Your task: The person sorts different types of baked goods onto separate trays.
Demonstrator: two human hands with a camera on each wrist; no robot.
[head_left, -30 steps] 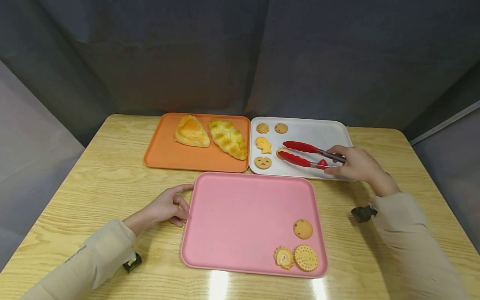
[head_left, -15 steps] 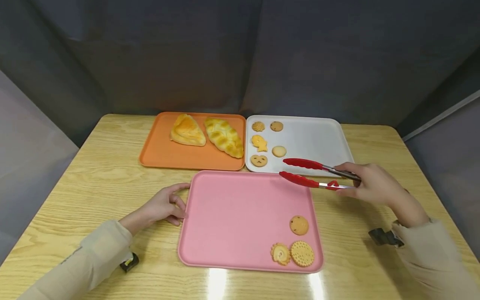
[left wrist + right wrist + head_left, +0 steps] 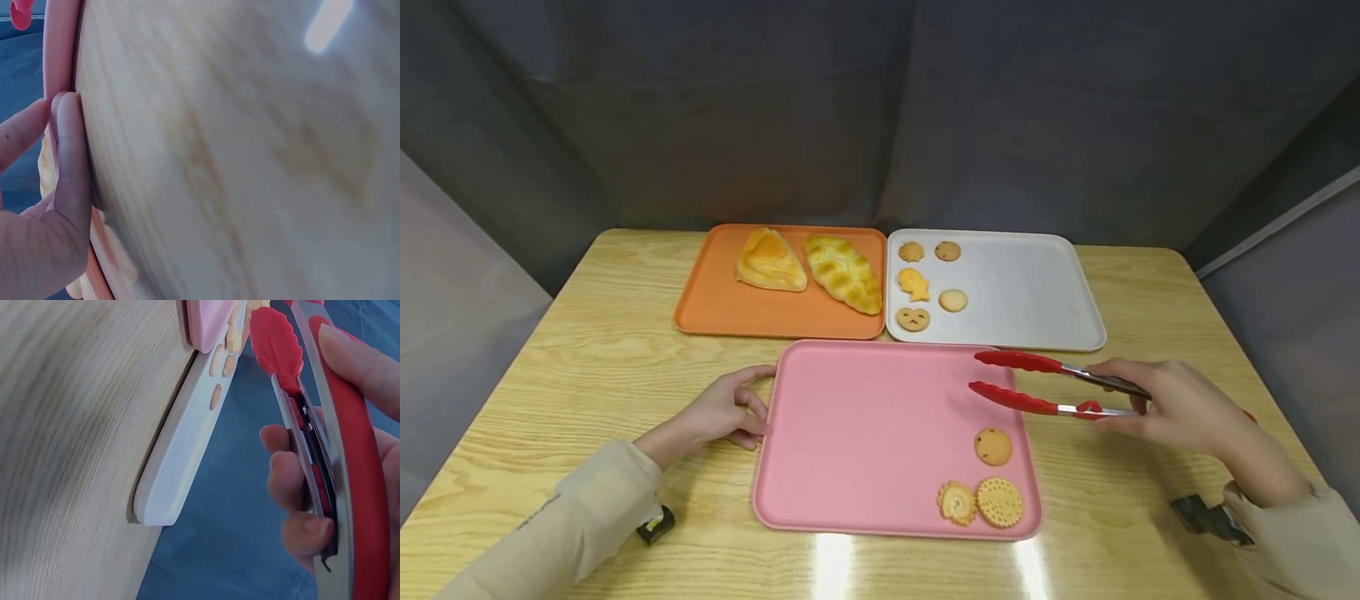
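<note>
In the head view my right hand (image 3: pixel 1176 408) grips red-tipped metal tongs (image 3: pixel 1018 398). The tongs' tips are apart, above the upper right part of the pink tray (image 3: pixel 865 433), with nothing between them. My fingers and thumb wrap the tongs' arms in the right wrist view. My left hand (image 3: pixel 718 412) rests at the pink tray's left side, its fingertips touching the rim. Low on the right of that tray lie a spotted round cookie (image 3: pixel 993 447), a scalloped cookie (image 3: pixel 957 503) and a dotted round cookie (image 3: pixel 999 502).
Behind stands a white tray (image 3: pixel 1030 292), holding a plain round cookie (image 3: pixel 953 301), a fish-shaped cookie (image 3: pixel 913 284), a heart-shaped face cookie (image 3: pixel 913 318) and others. Left of it, an orange tray (image 3: pixel 730 312) bears a triangular pastry (image 3: pixel 771 261) and a braided bread (image 3: pixel 844 274).
My right hand has drawn the tongs off the white tray, toward me and rightward. The plain round cookie that was by their tips stays on the white tray. My left hand keeps its place.
</note>
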